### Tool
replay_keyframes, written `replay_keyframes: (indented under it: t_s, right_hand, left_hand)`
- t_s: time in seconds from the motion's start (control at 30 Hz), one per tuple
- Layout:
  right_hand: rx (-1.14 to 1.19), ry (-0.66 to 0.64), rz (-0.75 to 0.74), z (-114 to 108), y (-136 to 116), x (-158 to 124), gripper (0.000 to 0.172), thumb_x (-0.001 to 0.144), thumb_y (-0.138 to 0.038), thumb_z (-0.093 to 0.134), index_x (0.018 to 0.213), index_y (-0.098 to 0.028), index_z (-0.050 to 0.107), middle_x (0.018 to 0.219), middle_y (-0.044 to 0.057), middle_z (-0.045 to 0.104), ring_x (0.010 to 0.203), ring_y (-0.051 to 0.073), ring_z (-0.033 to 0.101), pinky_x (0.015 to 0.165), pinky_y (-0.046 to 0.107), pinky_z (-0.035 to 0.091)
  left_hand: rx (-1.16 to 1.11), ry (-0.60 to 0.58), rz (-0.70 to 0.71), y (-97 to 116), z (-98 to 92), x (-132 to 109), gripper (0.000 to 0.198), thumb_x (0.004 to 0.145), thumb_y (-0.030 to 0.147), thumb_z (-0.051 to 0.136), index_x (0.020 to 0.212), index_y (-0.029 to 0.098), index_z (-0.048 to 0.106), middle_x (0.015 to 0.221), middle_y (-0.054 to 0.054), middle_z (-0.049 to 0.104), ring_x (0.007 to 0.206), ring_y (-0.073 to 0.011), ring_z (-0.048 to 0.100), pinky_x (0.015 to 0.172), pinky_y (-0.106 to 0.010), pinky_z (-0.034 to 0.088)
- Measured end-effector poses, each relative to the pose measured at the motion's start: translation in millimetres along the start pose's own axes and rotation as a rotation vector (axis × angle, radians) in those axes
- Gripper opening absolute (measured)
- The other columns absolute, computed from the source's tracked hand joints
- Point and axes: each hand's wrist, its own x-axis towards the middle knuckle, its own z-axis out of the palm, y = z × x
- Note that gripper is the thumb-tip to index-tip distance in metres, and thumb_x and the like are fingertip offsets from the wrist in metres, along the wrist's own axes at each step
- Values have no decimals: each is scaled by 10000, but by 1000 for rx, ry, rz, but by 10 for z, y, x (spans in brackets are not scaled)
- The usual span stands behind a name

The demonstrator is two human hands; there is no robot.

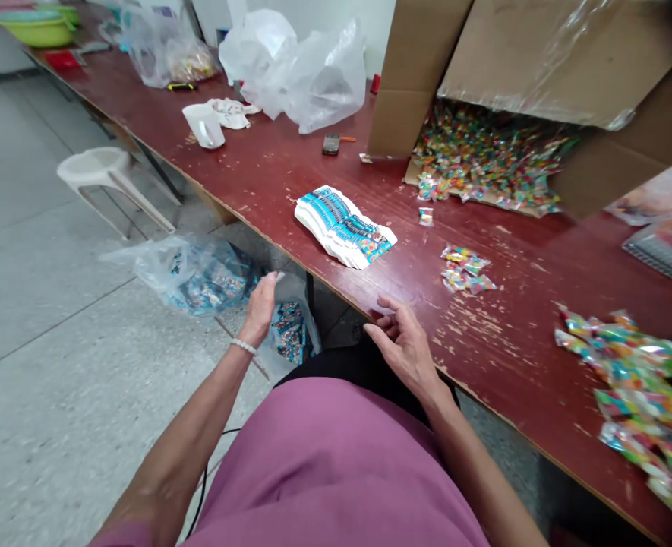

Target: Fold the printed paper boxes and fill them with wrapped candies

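My left hand (260,310), with a beaded bracelet at the wrist, is over the floor beside the table edge. Its fingers are stretched out and nothing solid shows in it. Below it are a bag of blue printed packets (216,281) and a second such bag (291,330). At the table's front edge my right hand (407,342) is open, fingers partly bent, thumb apart, holding nothing. Just beyond the hands lies a fanned stack of blue and white printed packets (341,224). Small wrapped candies (465,271) form a little group to the right of the stack.
A cardboard box (409,83) full of wrapped candies stands at the back right of the red table (518,304). More candy packs (637,380) lie at far right. Further left are a white mug (203,126), plastic bags (313,72) and a white stool (99,167).
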Motion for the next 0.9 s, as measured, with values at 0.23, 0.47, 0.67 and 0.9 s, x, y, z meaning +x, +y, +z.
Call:
replay_keyframes:
  t_s: [0.23,0.47,0.67,0.9]
  right_hand:
    - [-144,-56,-90,33,-43,34,246,904,-307,618,1115,-196,678,931,66,698,758,197,632,746,347,515]
    - [-153,-61,-115,33,-28,65,169,903,-234,612,1052,-216,691,938,58,718,762,204,651,759,343,508]
    - [-111,-45,-136,34,9,63,174,898,-195,609,1052,-208,689,962,67,724,773,205,654,760,338,512]
    - [-44,-32,-112,13,32,72,178,902,-222,597,1053,-223,691,969,64,718,759,192,656,730,323,522]
  left_hand:
    - [304,-146,512,689,540,131,362,910,270,508,1224,161,651,1156,-91,697,1046,-219,623,974,-343,450]
    - [933,-313,826,1008,1298,336,499,881,416,630,1307,161,585,1314,-173,580,1176,-355,478,958,-469,370]
    - [1095,-294,765,1070,1455,459,465,835,451,696,1161,123,644,1217,-207,569,1110,-374,482,851,-449,387]
    - [1163,-256,790,1123,1418,318,435,878,411,645,1203,122,614,1205,-211,564,1125,-378,470,882,-462,372]
